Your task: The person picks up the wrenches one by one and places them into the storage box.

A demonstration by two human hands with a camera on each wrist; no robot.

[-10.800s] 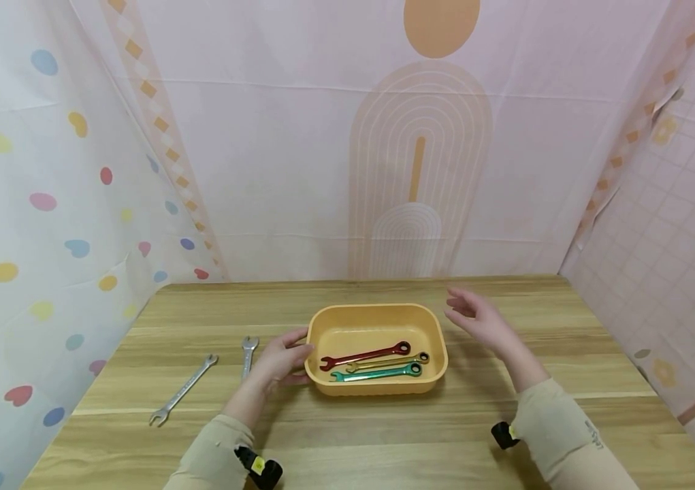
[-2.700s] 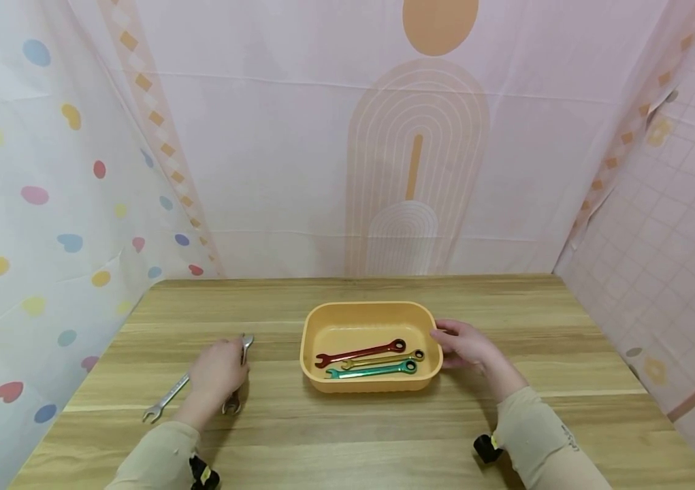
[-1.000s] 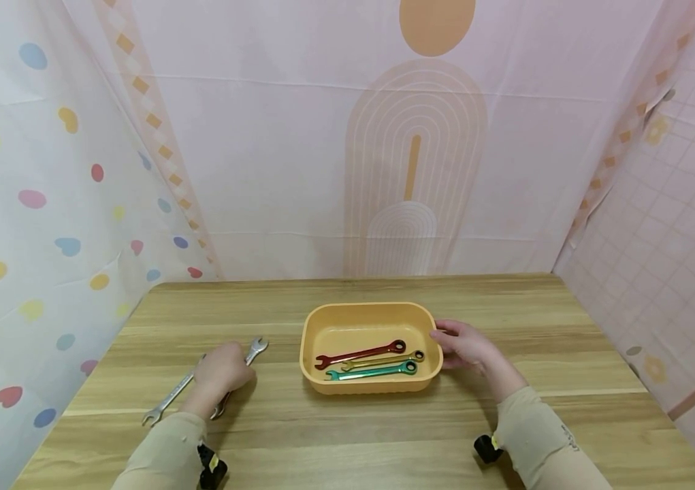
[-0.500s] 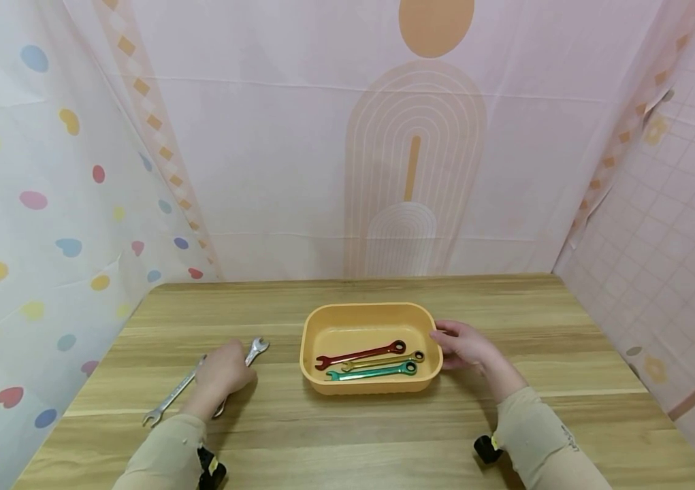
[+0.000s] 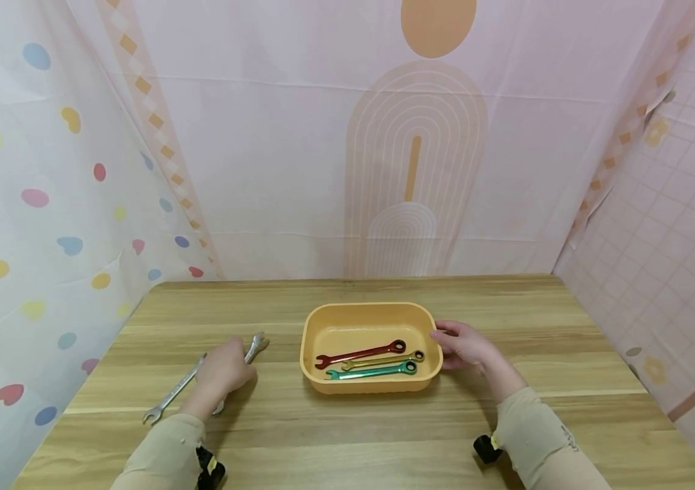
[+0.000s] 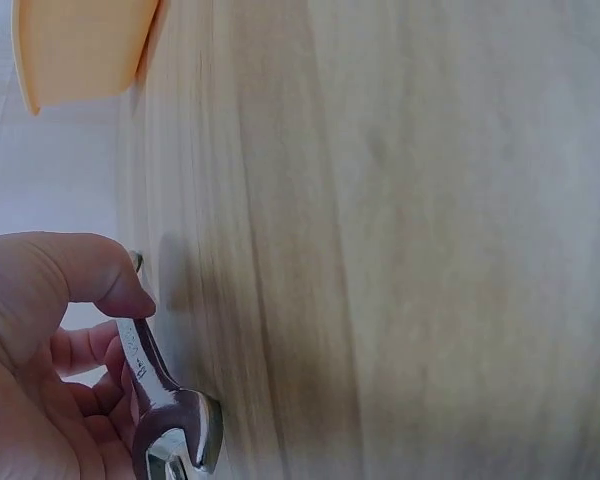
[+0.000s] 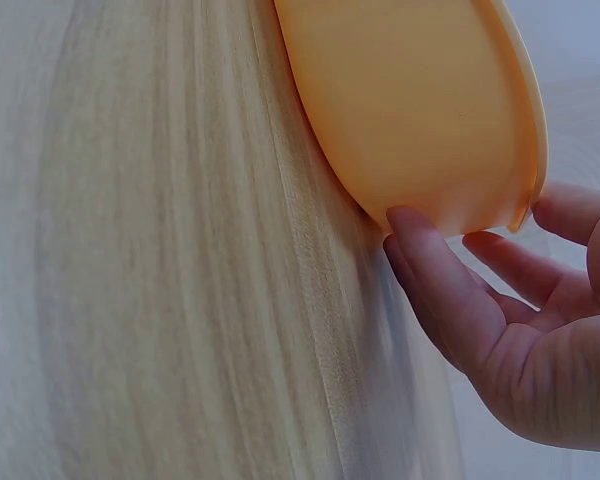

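A short silver open-end wrench is being pinched by the left hand; the orange plastic tray is being steadied, apparently, by the right hand's relaxed fingers; a firm mid-shaft grip seems best.

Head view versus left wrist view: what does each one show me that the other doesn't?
Only the head view shows the red wrench, gold wrench and green wrench inside the tray, the second silver wrench on the table, and the right hand at the tray's side. Only the left wrist view shows the thumb pinching the silver wrench. Both share the left hand, that wrench and the orange tray.
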